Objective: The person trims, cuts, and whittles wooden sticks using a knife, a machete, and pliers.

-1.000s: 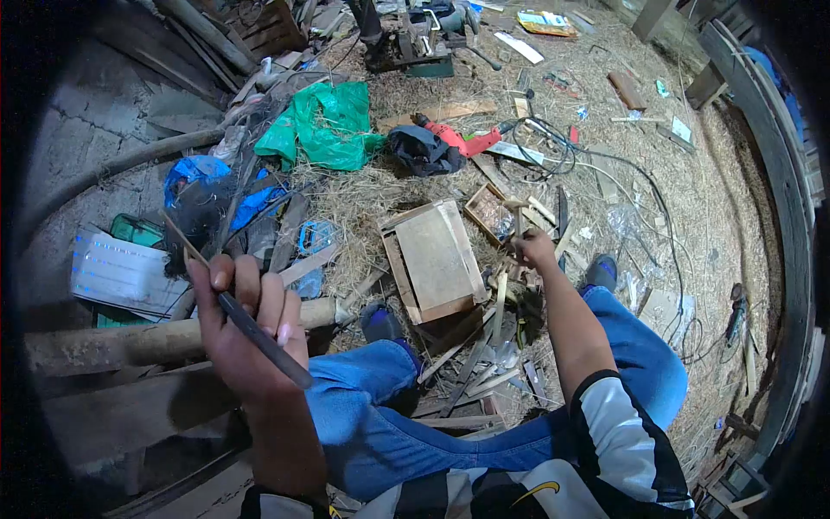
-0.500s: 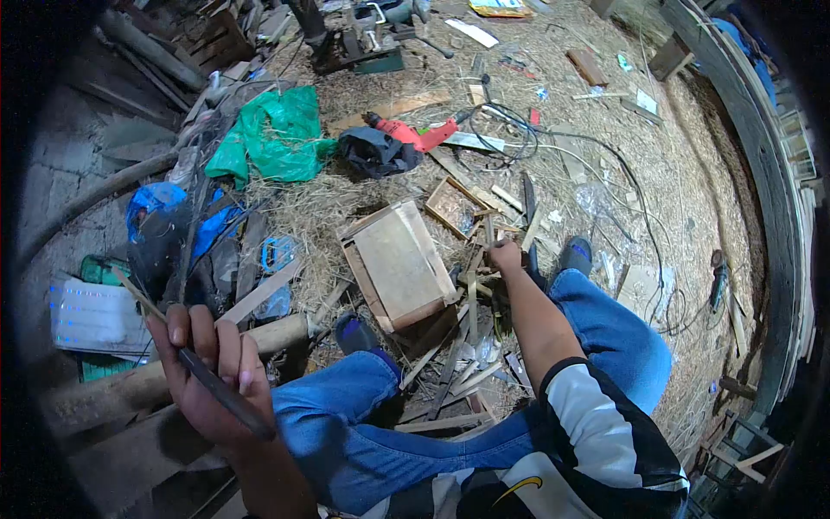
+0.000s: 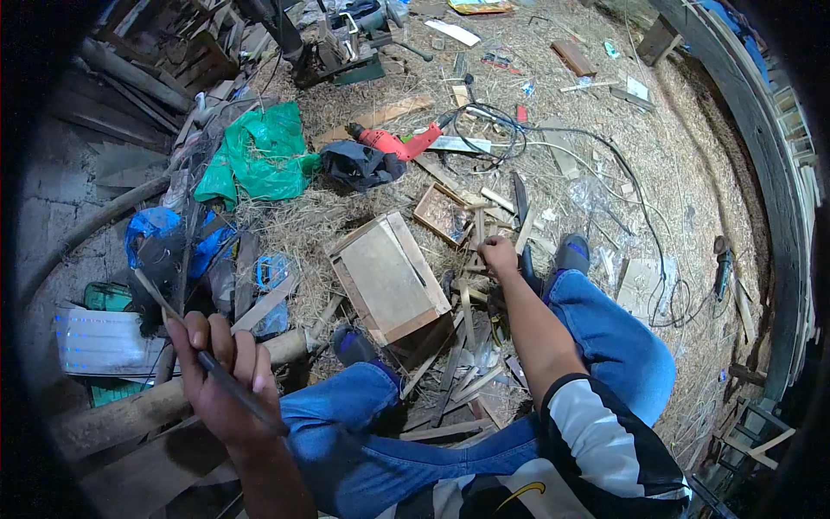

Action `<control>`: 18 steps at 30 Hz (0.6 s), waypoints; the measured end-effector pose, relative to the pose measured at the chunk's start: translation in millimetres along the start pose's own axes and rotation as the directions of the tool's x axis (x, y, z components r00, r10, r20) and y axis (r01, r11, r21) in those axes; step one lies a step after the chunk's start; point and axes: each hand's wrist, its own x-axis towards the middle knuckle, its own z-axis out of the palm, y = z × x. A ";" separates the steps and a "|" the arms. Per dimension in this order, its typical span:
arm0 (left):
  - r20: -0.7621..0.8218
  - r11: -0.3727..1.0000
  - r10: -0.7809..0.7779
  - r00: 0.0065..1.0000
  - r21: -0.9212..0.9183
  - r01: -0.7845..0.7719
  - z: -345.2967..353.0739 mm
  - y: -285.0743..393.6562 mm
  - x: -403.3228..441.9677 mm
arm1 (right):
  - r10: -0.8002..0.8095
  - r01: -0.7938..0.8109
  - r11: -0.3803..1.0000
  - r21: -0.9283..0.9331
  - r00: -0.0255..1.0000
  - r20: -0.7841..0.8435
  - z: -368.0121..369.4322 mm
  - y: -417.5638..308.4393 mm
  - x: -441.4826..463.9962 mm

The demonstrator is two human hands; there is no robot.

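A long thin piece (image 3: 245, 395), pale at its upper end and dark at its lower, is held at the lower left of the frame by the left hand (image 3: 226, 374), its fingers curled side by side around it. Right of centre, a short pale stick (image 3: 481, 227) is met by the right hand (image 3: 499, 257), its fingers bunched together; whether the stick is pinched cannot be told. The left jeans leg (image 3: 341, 398) could be scraped if the long thin piece is let slip, and the small open tray (image 3: 443, 214), set near the right hand, could be tipped by a stray knock. Loose wood scraps (image 3: 467, 316) could be scattered by a shifted foot. Counted outward from the hands are one small open tray, one wooden box (image 3: 389, 277) at centre, two shoes (image 3: 572, 253) and, toward the upper part, one black bag (image 3: 359, 166), one red drill (image 3: 380, 139) and one green plastic sheet (image 3: 268, 156); the scraps are too jumbled to be counted
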 end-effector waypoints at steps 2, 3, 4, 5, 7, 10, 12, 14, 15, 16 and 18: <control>-0.041 0.998 0.016 0.999 0.069 -0.013 1.9 -2.5 1.9 | -0.031 0.030 0.999 0.041 0.999 0.013 -22.4 -42.4 -9.0; -0.065 0.996 0.024 0.998 0.093 -0.018 1.8 -3.4 2.4 | -0.094 0.089 0.991 0.095 0.995 0.042 -19.9 -47.9 1.3; -0.066 0.995 0.038 0.997 0.098 -0.032 -1.4 -3.6 2.6 | -0.160 0.148 0.978 0.150 0.985 0.069 -23.2 -64.6 4.3; -0.107 0.990 0.039 0.994 0.137 -0.024 -5.8 -3.1 2.6 | -0.240 0.205 0.944 0.257 0.964 0.112 -27.2 -80.8 5.0; -0.228 0.968 0.054 0.972 0.250 0.005 -1.2 0.5 1.6 | -0.436 0.358 0.856 0.374 0.888 0.149 -52.1 -136.8 -12.6; -0.338 0.937 0.070 0.939 0.344 0.054 -1.2 7.0 2.2 | -0.569 0.442 0.788 0.428 0.789 0.234 -72.4 -205.4 -39.9; -0.339 0.909 0.123 0.933 0.416 0.031 -3.4 15.4 2.7 | -0.606 0.407 0.769 0.493 0.709 0.360 -83.2 -245.7 -64.8; -0.358 0.886 0.256 0.898 0.458 -0.070 -11.5 28.9 6.9 | -0.593 0.374 0.785 0.494 0.684 0.424 -90.4 -286.4 -99.2; -0.346 0.862 0.315 0.884 0.494 -0.113 -21.1 39.6 7.8 | -0.652 0.436 0.746 0.503 0.632 0.419 -93.0 -304.3 -117.4; -0.331 0.836 0.369 0.869 0.527 -0.154 -31.7 50.8 7.4 | -0.661 0.440 0.740 0.508 0.616 0.429 -82.0 -314.5 -126.7; -0.366 0.780 0.465 0.806 0.600 -0.178 -46.1 71.9 4.5 | -0.714 0.498 0.696 0.518 0.562 0.419 -61.9 -333.4 -143.0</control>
